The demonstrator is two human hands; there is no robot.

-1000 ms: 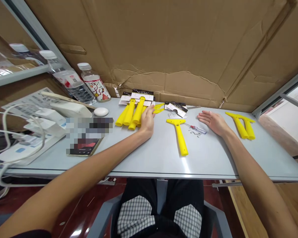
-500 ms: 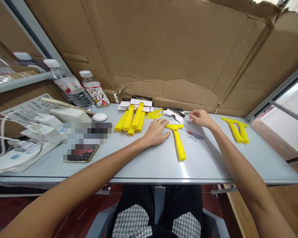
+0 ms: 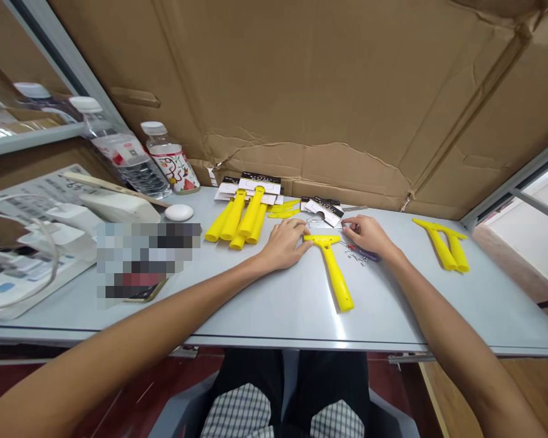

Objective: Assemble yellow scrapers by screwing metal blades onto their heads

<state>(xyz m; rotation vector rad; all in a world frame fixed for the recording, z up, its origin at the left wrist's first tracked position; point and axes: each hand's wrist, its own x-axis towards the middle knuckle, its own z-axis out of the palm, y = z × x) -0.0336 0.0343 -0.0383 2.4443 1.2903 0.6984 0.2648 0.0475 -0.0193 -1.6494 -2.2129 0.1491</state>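
Note:
A yellow T-shaped scraper (image 3: 335,274) lies on the table, its handle toward the front edge. My left hand (image 3: 285,244) is at the left end of its head, thumb and fingertips closed around that end. Just beyond the head's right end, my right hand (image 3: 365,234) has its fingertips pinched together; anything between them is too small to make out. A screwdriver (image 3: 368,253) lies partly under the right hand, beside several small screws (image 3: 357,255). Black-and-white cards (image 3: 326,212) and thin metal pieces (image 3: 317,224) lie behind the scraper head.
Several yellow handles (image 3: 240,222) with cards lie left of centre, near flat yellow pieces (image 3: 285,210). Two yellow scrapers (image 3: 442,243) lie at right. Bottles (image 3: 171,159), a white oval object (image 3: 179,212), a phone (image 3: 153,292) and a power strip (image 3: 18,283) occupy the left. Cardboard (image 3: 301,91) stands behind.
My right hand has come nearer to the scraper head, now partly over the screwdriver. The scraper's handle has swung slightly right. The view has shifted a little.

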